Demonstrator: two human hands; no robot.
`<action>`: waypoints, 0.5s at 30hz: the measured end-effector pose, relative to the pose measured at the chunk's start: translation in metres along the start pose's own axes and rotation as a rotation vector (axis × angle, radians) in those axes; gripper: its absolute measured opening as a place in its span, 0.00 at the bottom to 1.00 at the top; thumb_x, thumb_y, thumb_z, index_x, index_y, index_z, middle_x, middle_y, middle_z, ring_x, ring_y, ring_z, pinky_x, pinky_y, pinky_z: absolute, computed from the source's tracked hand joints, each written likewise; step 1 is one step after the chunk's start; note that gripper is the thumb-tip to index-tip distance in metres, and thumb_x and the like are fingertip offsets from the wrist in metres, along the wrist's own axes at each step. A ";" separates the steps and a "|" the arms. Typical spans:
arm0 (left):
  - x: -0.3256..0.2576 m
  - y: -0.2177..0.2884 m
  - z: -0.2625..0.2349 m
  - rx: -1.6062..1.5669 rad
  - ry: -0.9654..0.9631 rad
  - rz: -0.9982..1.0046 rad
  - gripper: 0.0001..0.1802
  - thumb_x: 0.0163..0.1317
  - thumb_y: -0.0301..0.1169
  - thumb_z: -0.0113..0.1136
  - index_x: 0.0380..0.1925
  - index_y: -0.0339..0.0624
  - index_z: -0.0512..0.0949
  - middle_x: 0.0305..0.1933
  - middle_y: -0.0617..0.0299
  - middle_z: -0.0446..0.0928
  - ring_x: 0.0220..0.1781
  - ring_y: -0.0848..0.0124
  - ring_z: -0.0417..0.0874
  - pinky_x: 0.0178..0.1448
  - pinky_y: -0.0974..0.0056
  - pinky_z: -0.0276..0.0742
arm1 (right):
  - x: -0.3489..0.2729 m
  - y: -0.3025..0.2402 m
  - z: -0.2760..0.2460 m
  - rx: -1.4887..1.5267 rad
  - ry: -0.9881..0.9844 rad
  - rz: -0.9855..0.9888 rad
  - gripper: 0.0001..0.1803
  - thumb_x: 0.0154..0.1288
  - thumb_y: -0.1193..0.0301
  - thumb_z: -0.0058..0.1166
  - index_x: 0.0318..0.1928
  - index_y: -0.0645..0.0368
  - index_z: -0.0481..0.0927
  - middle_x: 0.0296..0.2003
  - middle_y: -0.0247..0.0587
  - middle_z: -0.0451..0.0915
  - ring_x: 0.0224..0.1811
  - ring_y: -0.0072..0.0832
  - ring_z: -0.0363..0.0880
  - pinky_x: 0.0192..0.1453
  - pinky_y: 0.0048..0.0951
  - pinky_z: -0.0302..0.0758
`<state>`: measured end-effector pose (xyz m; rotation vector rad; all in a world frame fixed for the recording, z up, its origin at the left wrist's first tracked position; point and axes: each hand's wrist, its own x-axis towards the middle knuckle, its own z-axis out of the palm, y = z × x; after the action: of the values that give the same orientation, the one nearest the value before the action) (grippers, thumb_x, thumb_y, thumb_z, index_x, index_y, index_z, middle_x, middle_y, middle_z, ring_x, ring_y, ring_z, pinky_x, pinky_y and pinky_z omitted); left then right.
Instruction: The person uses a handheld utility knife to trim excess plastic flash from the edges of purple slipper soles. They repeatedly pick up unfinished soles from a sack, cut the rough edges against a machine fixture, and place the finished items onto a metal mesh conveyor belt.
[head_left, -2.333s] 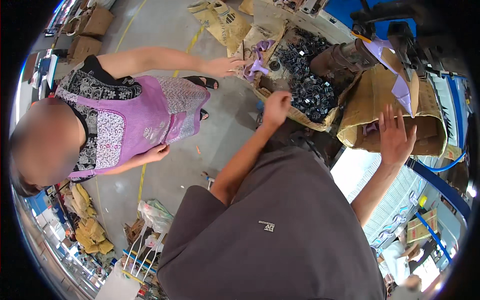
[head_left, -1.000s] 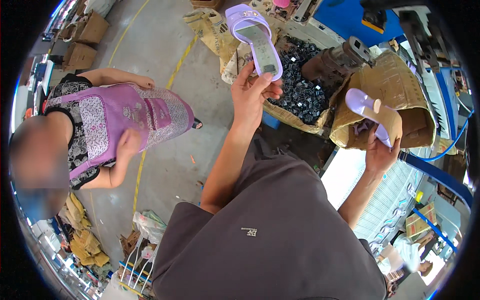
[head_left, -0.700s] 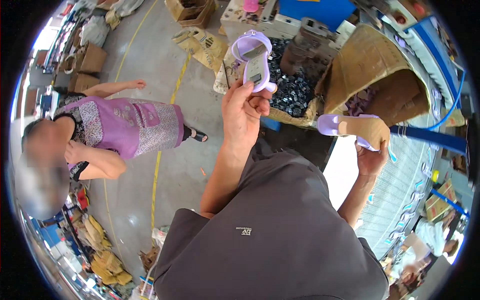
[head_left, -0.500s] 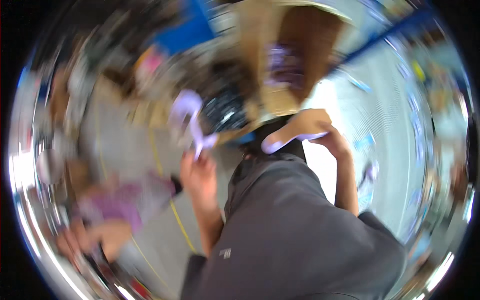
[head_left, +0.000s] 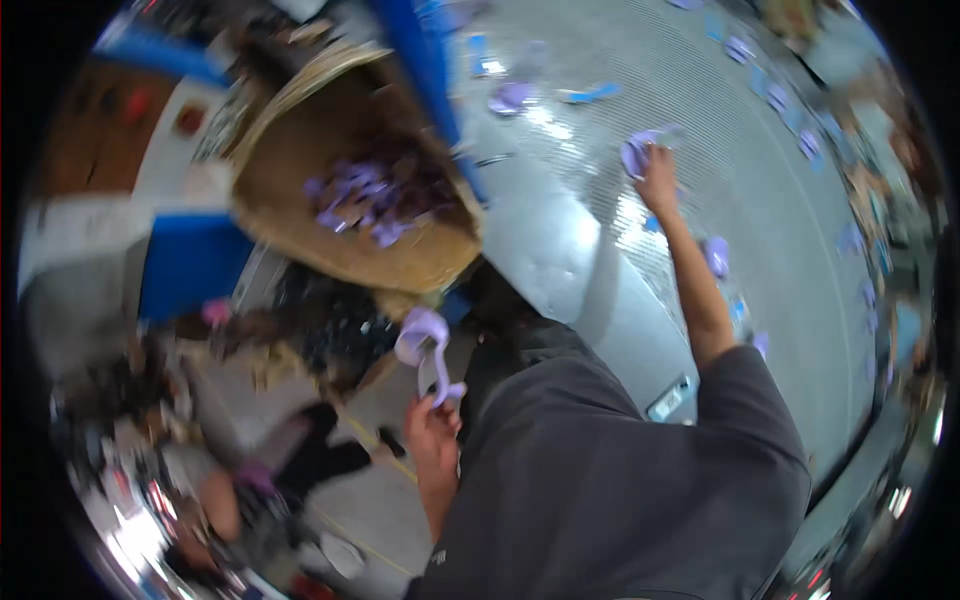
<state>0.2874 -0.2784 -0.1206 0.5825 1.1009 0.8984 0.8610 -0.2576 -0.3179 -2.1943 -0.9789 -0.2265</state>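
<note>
Sandal (head_left: 428, 350) in left hand (head_left: 432, 430): lilac. Sandal (head_left: 640, 152) in right hand (head_left: 658, 172): lilac, blurred. Sack (head_left: 400, 255): tan-brown; contents (head_left: 370, 195) purple. Shirt (head_left: 620, 480): dark grey. Table (head_left: 800, 200): pale grey, fine ribbed pattern. Frame (head_left: 425, 60): blue.

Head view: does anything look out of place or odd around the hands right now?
Nothing looks damaged or spilled. The left hand holds a lilac sandal up by its heel end; the right hand presses another lilac piece onto the grey mesh surface. The picture is motion-blurred, so fine detail cannot be judged.
</note>
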 end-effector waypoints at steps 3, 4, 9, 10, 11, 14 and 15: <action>-0.015 0.008 0.003 0.157 -0.116 -0.007 0.15 0.65 0.32 0.55 0.48 0.36 0.73 0.32 0.55 0.80 0.24 0.72 0.77 0.26 0.68 0.72 | -0.040 0.041 0.038 -0.266 -0.241 -0.178 0.46 0.48 0.65 0.73 0.68 0.58 0.66 0.67 0.58 0.65 0.66 0.54 0.66 0.71 0.47 0.64; -0.019 0.016 -0.007 0.174 -0.184 -0.018 0.13 0.65 0.32 0.55 0.44 0.36 0.76 0.30 0.56 0.80 0.23 0.72 0.78 0.26 0.68 0.74 | -0.046 0.034 0.041 -0.217 -0.265 0.036 0.43 0.49 0.66 0.72 0.67 0.59 0.68 0.66 0.59 0.66 0.65 0.56 0.67 0.70 0.48 0.65; -0.051 0.001 -0.016 0.312 -0.362 0.026 0.21 0.63 0.33 0.52 0.51 0.29 0.76 0.25 0.56 0.79 0.18 0.75 0.75 0.19 0.71 0.71 | -0.148 -0.104 0.024 0.925 -0.709 0.053 0.33 0.65 0.66 0.63 0.67 0.64 0.67 0.64 0.50 0.72 0.65 0.46 0.71 0.70 0.44 0.66; -0.057 0.001 -0.021 0.217 -0.398 -0.035 0.21 0.63 0.33 0.51 0.52 0.29 0.76 0.25 0.56 0.79 0.18 0.74 0.75 0.19 0.71 0.71 | -0.180 -0.164 -0.006 1.021 -0.808 -0.022 0.37 0.66 0.62 0.61 0.71 0.62 0.62 0.67 0.52 0.68 0.68 0.41 0.68 0.71 0.39 0.65; -0.058 0.006 -0.023 0.138 -0.476 -0.092 0.22 0.63 0.32 0.49 0.53 0.28 0.76 0.24 0.57 0.78 0.17 0.74 0.75 0.18 0.71 0.70 | -0.204 -0.192 -0.015 1.460 -0.961 0.199 0.36 0.70 0.56 0.53 0.72 0.60 0.61 0.68 0.53 0.67 0.70 0.44 0.66 0.72 0.44 0.65; -0.050 0.004 -0.048 -0.052 -0.621 -0.224 0.18 0.67 0.32 0.46 0.45 0.29 0.77 0.22 0.58 0.77 0.14 0.72 0.73 0.17 0.69 0.70 | -0.239 -0.298 -0.068 2.141 -1.306 0.623 0.35 0.73 0.49 0.43 0.72 0.56 0.61 0.69 0.59 0.64 0.69 0.58 0.66 0.68 0.61 0.69; -0.046 0.009 -0.053 -0.061 -0.680 -0.194 0.18 0.68 0.33 0.46 0.47 0.29 0.77 0.23 0.58 0.78 0.15 0.72 0.75 0.19 0.69 0.71 | -0.247 -0.305 -0.069 2.324 -1.251 0.710 0.33 0.73 0.48 0.42 0.70 0.55 0.65 0.65 0.65 0.68 0.58 0.65 0.75 0.56 0.67 0.76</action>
<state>0.2273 -0.3144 -0.1098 0.6521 0.4996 0.4983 0.4813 -0.3077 -0.2065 -0.0268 -0.2139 1.7599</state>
